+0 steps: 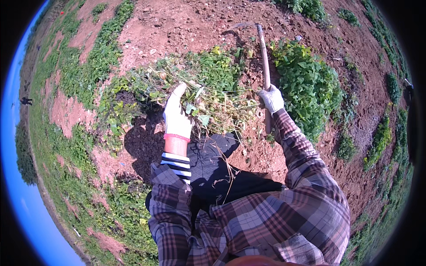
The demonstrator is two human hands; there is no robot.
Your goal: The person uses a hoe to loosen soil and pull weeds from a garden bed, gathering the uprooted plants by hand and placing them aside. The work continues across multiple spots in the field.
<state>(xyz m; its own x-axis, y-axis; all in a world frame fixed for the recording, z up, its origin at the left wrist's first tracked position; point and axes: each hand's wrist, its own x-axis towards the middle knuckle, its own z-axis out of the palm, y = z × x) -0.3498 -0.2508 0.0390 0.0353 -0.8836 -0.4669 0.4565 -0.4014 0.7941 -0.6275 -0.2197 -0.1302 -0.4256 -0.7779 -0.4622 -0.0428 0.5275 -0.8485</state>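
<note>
My left hand (178,111), in a white work glove with a pink cuff, grips a bundle of pulled vines and dry weeds (226,113). Green leaves and straw-coloured stems stick out around its fingers, and part of the bundle lies over my dark trouser leg. In a white glove too, my right hand (272,99) is closed around the wooden handle (264,56) of what looks like a sickle. Its thin curved blade (241,25) points left above the soil at the far end. A few thin stems stretch from the bundle towards my right hand.
A dense leafy green plant (308,86) grows just right of the handle. Reddish soil with clods and stones (186,26) lies ahead. Rows of low green vines (106,43) run along the left. A distant figure (26,100) stands near the field's left edge.
</note>
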